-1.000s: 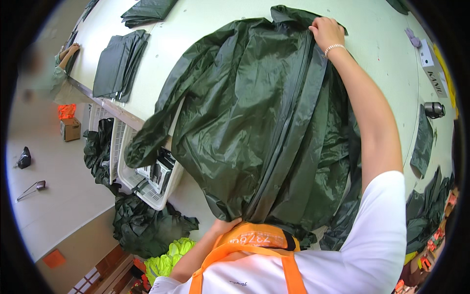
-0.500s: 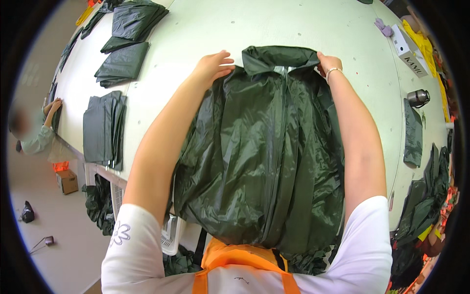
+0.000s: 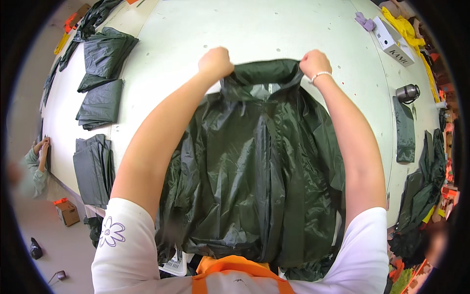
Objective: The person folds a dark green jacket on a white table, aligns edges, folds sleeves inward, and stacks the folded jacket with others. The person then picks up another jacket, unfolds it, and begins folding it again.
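A dark green rain jacket (image 3: 230,166), shiny and creased, is spread in front of me with its collar at the far end and its hem close to my orange apron. Its front closure runs down the middle. My left hand (image 3: 216,62) is closed on the left end of the collar, and my right hand (image 3: 315,63), with a beaded bracelet at the wrist, grips the right end. Between them the collar (image 3: 267,73) is stretched and stands up, showing a pale patch inside the neck. My fingertips are mostly hidden behind the cloth.
Folded dark green garments (image 3: 93,166) lie in several piles along the left. At the right are a metal flask (image 3: 407,93), a folded green piece (image 3: 404,130), a white box (image 3: 393,41) and a purple cloth (image 3: 364,21). Another person's hands (image 3: 43,147) rest at the far left edge.
My left hand has gone from open fingers beside the jacket's shoulder to a grip on the collar. The collar is now pulled taut between both hands. My view has shifted slightly.
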`<move>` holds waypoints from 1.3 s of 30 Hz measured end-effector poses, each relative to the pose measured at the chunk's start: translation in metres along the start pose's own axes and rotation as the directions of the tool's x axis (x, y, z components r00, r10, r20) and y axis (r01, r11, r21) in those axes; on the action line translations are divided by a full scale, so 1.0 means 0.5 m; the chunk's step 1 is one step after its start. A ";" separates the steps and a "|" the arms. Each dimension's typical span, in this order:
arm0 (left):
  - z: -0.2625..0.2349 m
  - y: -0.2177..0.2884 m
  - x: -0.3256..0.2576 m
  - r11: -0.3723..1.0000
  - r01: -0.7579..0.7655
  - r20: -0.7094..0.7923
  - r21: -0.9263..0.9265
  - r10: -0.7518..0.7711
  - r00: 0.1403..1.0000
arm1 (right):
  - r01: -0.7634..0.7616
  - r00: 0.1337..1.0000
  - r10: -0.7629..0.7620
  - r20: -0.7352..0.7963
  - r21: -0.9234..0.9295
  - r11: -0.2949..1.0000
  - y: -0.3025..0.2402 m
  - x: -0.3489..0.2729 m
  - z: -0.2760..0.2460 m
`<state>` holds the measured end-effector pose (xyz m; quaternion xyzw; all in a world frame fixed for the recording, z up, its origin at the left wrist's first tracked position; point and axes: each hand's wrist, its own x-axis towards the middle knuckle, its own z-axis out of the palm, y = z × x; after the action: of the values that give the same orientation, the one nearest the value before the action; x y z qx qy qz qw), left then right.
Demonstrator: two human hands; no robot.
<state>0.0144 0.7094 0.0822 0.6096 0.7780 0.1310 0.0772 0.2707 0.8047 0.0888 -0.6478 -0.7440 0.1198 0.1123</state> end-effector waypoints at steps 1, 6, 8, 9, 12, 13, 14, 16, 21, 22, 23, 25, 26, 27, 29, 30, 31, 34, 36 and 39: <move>-0.007 -0.001 0.023 0.987 0.073 0.028 -0.146 -0.070 0.997 | 0.002 1.000 -0.002 -0.011 -0.050 0.999 -0.026 0.003 -0.024; 0.043 0.027 0.068 0.250 0.390 0.294 -0.886 -0.346 0.891 | -0.178 0.984 0.164 0.071 0.309 0.934 -0.003 0.039 0.016; 0.078 0.038 0.027 0.523 0.252 0.166 -0.814 -0.206 0.964 | -0.097 0.995 0.073 0.073 0.422 0.902 0.014 0.019 0.091; 0.092 0.027 -0.016 0.478 0.073 -0.015 -0.875 -0.179 0.984 | -0.053 0.995 0.007 0.099 0.472 0.880 -0.043 -0.048 0.066; 0.062 0.050 -0.158 0.632 -0.233 -0.416 -0.739 -0.156 0.896 | 0.338 0.934 -0.190 -0.302 0.572 0.748 -0.078 -0.228 0.057; 0.055 0.055 -0.202 0.610 -0.089 -0.233 -0.788 -0.161 0.959 | 0.320 0.947 -0.236 -0.219 0.559 0.765 -0.076 -0.278 0.062; 0.060 0.062 -0.234 0.680 0.039 -0.067 -0.732 -0.129 0.989 | 0.306 0.952 -0.265 -0.154 0.525 0.794 -0.076 -0.319 0.069; 0.092 0.055 -0.257 0.905 0.122 0.156 -0.407 -0.062 0.986 | 0.285 0.958 -0.263 -0.111 0.401 0.870 -0.064 -0.369 0.113; 0.124 0.079 -0.239 0.989 0.067 0.227 -0.132 -0.036 0.973 | 0.056 0.995 0.025 -0.096 0.758 0.650 -0.045 -0.369 0.192; 0.135 0.081 -0.236 0.991 0.062 0.209 -0.123 -0.035 0.977 | 0.077 0.992 0.020 -0.123 0.736 0.673 -0.044 -0.372 0.199; 0.150 0.081 -0.232 0.984 0.043 0.209 -0.175 -0.006 0.978 | 0.103 0.988 0.012 -0.155 0.710 0.696 -0.046 -0.370 0.201; 0.170 0.065 -0.213 0.912 0.070 0.300 -0.405 0.060 0.952 | 0.079 0.983 0.064 -0.170 0.720 0.690 -0.057 -0.361 0.212; 0.165 0.062 -0.206 0.855 0.094 0.344 -0.510 0.103 0.933 | 0.058 0.986 0.073 -0.151 0.716 0.696 -0.055 -0.359 0.214; 0.156 0.058 -0.209 0.689 0.272 0.480 -0.672 0.126 0.868 | 0.037 0.988 0.083 -0.133 0.711 0.702 -0.052 -0.357 0.214; 0.154 0.050 -0.216 0.593 0.291 0.489 -0.750 0.201 0.849 | 0.002 0.993 0.083 -0.084 0.712 0.702 -0.056 -0.358 0.208; 0.157 0.045 -0.221 0.542 0.307 0.492 -0.783 0.236 0.838 | -0.010 0.996 0.076 -0.052 0.760 0.650 -0.054 -0.359 0.214; 0.168 0.038 -0.220 0.484 0.313 0.487 -0.817 0.289 0.824 | -0.023 0.998 0.066 -0.020 0.804 0.594 -0.051 -0.355 0.221; 0.157 0.038 -0.217 0.480 0.338 0.517 -0.809 0.310 0.798 | -0.064 0.998 0.056 0.042 0.869 0.491 -0.043 -0.351 0.224; 0.170 0.037 -0.220 0.439 0.350 0.506 -0.828 0.315 0.803 | -0.039 0.999 0.031 0.027 0.856 0.515 -0.042 -0.359 0.227; 0.186 0.048 -0.219 0.446 0.315 0.467 -0.838 0.285 0.837 | 0.104 0.992 -0.021 -0.121 0.739 0.665 -0.038 -0.359 0.250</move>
<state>0.0893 0.6188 -0.0035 0.4777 0.5379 0.3397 0.6058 0.2371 0.6202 -0.0256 -0.5251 -0.6454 0.3753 0.4084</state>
